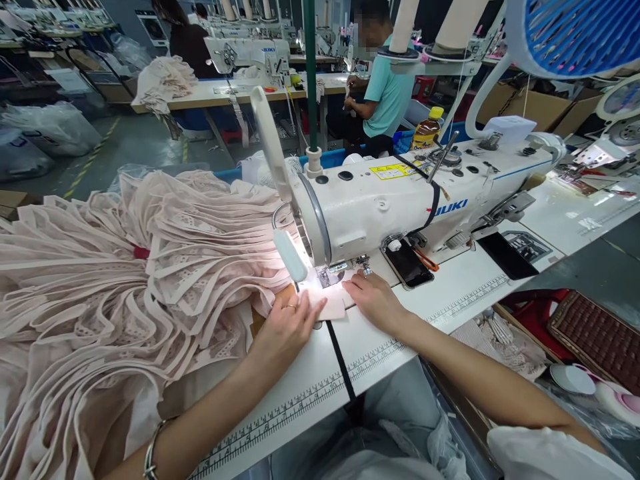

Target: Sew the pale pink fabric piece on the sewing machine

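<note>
Pale square-cornered fabric (334,309), smooth, left fingers (303,307) spread atop, right fingers (357,287) bunched (hold unclear)

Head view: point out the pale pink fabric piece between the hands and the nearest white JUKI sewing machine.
Pale pink fabric piece (334,309), head view: its near part.
White JUKI sewing machine (404,202), head view: its arm.
</note>
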Demonstrator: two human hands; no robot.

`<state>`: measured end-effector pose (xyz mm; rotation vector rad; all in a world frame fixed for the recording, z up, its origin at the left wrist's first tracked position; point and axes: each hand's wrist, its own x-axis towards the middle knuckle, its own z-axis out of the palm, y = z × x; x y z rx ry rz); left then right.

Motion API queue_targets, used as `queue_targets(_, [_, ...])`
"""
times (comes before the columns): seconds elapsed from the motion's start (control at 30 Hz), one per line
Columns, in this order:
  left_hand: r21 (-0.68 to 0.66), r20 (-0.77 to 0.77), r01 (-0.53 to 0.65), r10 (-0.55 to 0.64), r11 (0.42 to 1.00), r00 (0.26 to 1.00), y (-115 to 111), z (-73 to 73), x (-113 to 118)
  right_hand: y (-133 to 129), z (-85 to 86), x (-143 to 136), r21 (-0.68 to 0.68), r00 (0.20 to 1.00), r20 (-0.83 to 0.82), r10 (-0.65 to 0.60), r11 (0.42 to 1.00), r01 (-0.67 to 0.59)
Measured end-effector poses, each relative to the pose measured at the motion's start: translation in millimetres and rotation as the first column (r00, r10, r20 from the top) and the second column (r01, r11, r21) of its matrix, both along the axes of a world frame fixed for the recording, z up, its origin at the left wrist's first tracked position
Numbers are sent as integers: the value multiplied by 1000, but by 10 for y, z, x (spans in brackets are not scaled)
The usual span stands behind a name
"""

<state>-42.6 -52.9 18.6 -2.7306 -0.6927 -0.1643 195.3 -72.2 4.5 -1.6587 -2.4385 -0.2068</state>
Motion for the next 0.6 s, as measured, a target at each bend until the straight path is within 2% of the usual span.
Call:
queue_targets(0.07, [123,-26,32,-29,992,999,17,-8,70,-28,14,-31,14,998,56,8,1000,-9])
queue_targets(0.17, [210,-17,178,-178,961,984,74,-57,164,-44,107,-95,-41,994,103,-38,998,42])
queue_targets(0.27, [233,-35,169,-166,958,986,76,-98,214,-17,248,-144,-128,978,158,-137,979,158])
queue_targets(0.37, [196,-57,97,-87,976,995,5,-104,253,58,344,-160,-235,953,187,-239,931,279])
queue_targets(0.47, [131,-48,-3,10,991,999,-35,-98,319,168,346,-171,-318,946,179,-270,894,316])
queue_targets(0.53, [80,-28,7,-5,997,1000,5,-106,355,243,320,-194,-339,953,170,-252,893,297])
queue_targets(0.6, [10,19,69,-69,998,997,92,-128,353,300,299,-231,-364,960,157,-233,890,275])
